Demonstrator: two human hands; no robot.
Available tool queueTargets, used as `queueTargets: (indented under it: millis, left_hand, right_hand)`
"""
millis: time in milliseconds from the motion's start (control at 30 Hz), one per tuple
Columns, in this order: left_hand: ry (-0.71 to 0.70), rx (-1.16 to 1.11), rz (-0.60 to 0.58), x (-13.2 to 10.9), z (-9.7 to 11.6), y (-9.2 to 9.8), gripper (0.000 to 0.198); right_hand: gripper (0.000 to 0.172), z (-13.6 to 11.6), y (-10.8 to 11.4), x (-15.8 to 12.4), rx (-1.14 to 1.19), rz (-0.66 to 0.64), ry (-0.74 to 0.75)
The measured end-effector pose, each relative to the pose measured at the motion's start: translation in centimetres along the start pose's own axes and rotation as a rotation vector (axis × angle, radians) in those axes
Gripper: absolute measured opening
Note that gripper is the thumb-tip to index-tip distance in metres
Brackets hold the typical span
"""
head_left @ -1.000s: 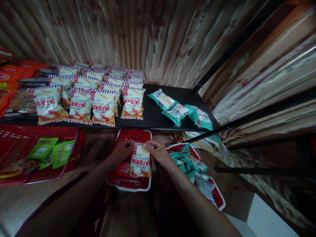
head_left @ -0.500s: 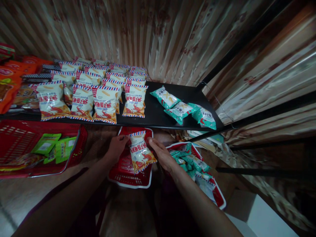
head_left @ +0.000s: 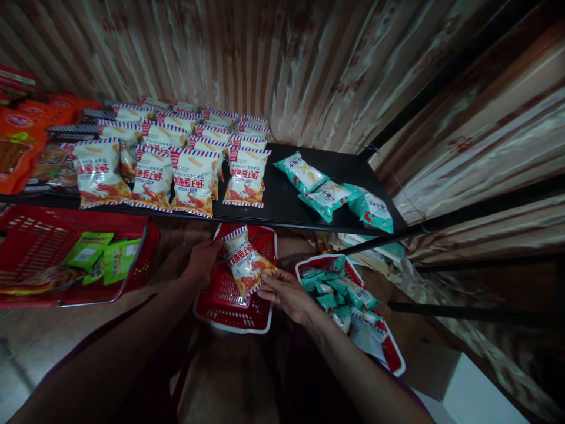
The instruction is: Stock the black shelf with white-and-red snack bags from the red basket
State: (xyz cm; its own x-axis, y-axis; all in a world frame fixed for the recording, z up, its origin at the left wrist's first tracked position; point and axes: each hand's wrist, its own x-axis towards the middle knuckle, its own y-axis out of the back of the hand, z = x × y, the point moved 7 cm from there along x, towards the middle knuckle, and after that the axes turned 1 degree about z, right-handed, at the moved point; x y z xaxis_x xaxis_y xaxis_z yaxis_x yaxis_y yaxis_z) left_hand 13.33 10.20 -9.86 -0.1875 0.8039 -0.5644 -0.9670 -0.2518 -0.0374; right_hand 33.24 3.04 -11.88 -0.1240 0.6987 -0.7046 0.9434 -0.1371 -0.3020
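Note:
Between my hands, above a red basket [head_left: 233, 318] with a white rim, a white and orange snack bag [head_left: 245, 259] hangs tilted. My left hand [head_left: 205, 259] is closed on its upper left corner. My right hand [head_left: 285, 294] pinches its lower right corner, thumb on the front. Just beyond, on a black shelf [head_left: 282, 213], stand rows of matching snack bags [head_left: 193, 182], the nearest column by the gap being a front bag [head_left: 246, 178]. To their right lie three teal and white snack bags [head_left: 302, 172], leaning on one another.
A red basket [head_left: 150, 241] at left holds green packets [head_left: 88, 250]. Another basket [head_left: 392, 347] at right is full of teal bags [head_left: 339, 288]. Orange packs [head_left: 20, 141] line the shelf's left end. Black metal bars [head_left: 485, 206] run at right, above a white box [head_left: 477, 388].
The held bag has tipped, its top swinging left. My right hand has moved from its upper right edge down to the lower right corner. The view has shifted slightly.

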Motion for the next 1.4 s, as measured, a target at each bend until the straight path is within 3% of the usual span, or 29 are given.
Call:
queueTargets:
  millis: [267,533,1033,1400]
  left_hand:
    - [0.076,-0.011,0.033,-0.1,-0.4,0.0,0.013]
    - [0.111,-0.015,0.059,0.1,-1.2,0.3,0.012]
    - [0.177,-0.041,0.046,0.7,-3.1,0.1,0.018]
    - [0.123,-0.031,-0.01,0.4,-2.3,0.1,0.027]
  right_hand:
    - [0.037,1.0,0.5,0.3,0.022,0.053,-0.052]
    - [0.043,3.4,-1.1,-0.7,0.14,0.047,-0.191]
    - [0.042,2.2,-3.1,-1.9,-0.044,-0.127,-0.105]
    - [0.04,2.3,-3.0,-1.9,-0.071,-0.105,-0.109]
